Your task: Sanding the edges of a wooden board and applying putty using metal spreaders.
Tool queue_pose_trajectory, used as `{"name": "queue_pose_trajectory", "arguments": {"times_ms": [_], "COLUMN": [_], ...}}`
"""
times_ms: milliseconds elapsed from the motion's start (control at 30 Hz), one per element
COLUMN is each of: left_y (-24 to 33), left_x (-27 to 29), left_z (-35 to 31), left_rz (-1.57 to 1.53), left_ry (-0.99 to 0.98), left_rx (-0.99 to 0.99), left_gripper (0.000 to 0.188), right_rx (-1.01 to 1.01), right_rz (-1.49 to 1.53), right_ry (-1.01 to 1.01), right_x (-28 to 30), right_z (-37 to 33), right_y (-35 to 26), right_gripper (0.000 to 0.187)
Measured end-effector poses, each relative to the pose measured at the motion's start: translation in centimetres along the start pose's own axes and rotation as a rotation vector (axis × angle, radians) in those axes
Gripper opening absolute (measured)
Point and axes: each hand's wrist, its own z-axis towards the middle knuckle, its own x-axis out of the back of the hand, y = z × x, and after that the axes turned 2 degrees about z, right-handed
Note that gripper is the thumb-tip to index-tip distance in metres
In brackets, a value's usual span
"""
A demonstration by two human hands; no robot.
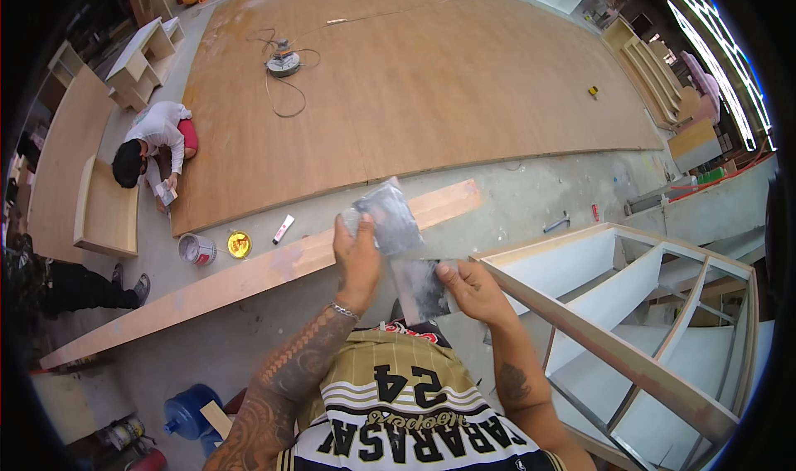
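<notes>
In front of my chest, my left hand [359, 259] grips a flat grey putty plate [391, 218] smeared with whitish paste, thumb on its face. My right hand [477, 293] pinches a second thin metal putty scraper [421, 293], also streaked pale, by its right side. The two blades are close together, the left one higher and farther away. Beneath the left plate runs a long, narrow wooden board [249, 284], slanting from lower left to upper right. Beyond it lie a white and red tube [283, 229], an open container of yellow stuff [239, 244] and a smeared can [196, 250].
A large wooden panel [398, 81] spans the floor ahead, bearing a corded power tool [283, 62] and yellow tape measure [593, 92]. At left a person [157, 139] crouches with a plate. To my right stands a white framed cabinet [580, 322], a hammer [556, 222] beyond it.
</notes>
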Motion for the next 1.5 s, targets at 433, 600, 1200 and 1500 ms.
{"name": "queue_pose_trajectory", "arguments": {"times_ms": [433,600,1200,1500], "left_y": [-0.3,-0.3,5.7,3.9], "left_x": [-0.3,-1.6,3.6,2.7], "left_z": [2.0,0.2,1.0,-4.1], "left_rz": [-0.214,-0.585,0.546,1.140], "left_ry": [0.167,0.148,-0.792,-0.521], "left_rx": [-0.130,-0.195,-0.127,-1.079], "left_gripper": [0.037,0.031,0.035,0.049], "right_rx": [0.086,0.211,0.198,0.272], "right_rz": [0.268,0.968,0.725,0.888], "right_ry": [0.173,0.505,0.447,0.781], "right_x": [-0.5,-2.4,-2.2,0.2], "right_z": [-0.3,0.4,3.1,2.9], "right_y": [1.4,0.5,1.0,2.0], "right_gripper": [0.039,0.021,0.023,0.033]}}
